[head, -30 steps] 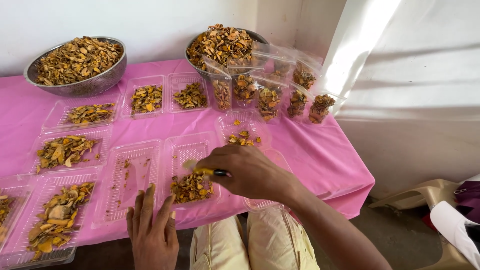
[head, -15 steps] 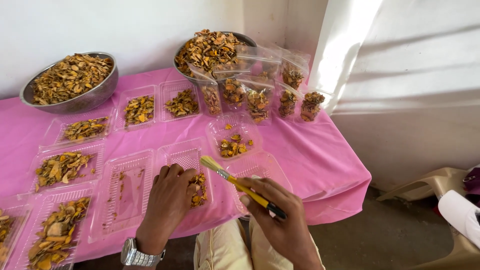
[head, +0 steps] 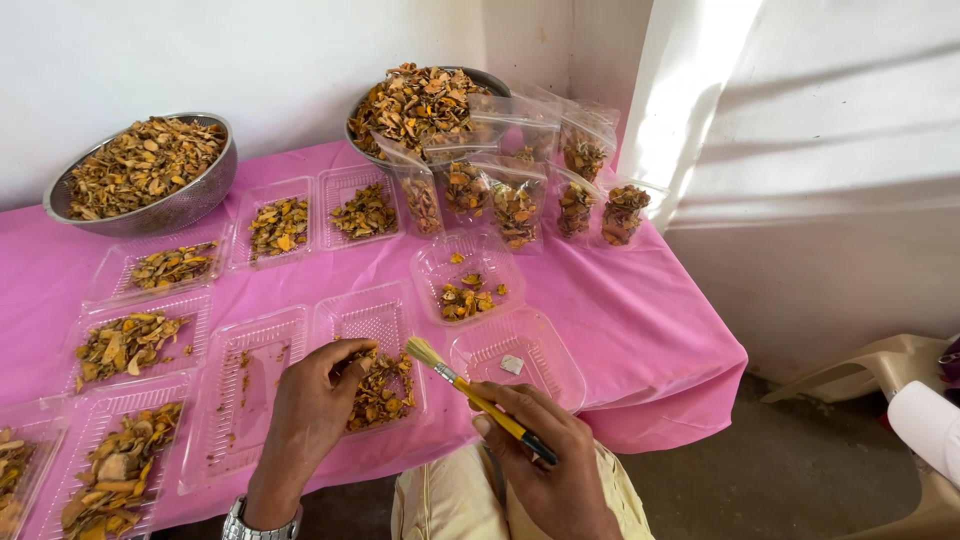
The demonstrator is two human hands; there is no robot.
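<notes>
Held in the right hand (head: pixel 545 462), clenched round its dark handle: a yellow-shafted paintbrush with pale bristles (head: pixel 470 390), tip angled toward ten o'clock over a clear plastic tray of dried orange-brown slices (head: pixel 378 385). Rested on that tray's heap, the left hand (head: pixel 312 405), fingers curled, pinching pieces. At three o'clock, a nearly empty clear tray (head: pixel 520 350); at twelve, filled clear pouches (head: pixel 515 195); all on a pink tablecloth (head: pixel 640 320).
</notes>
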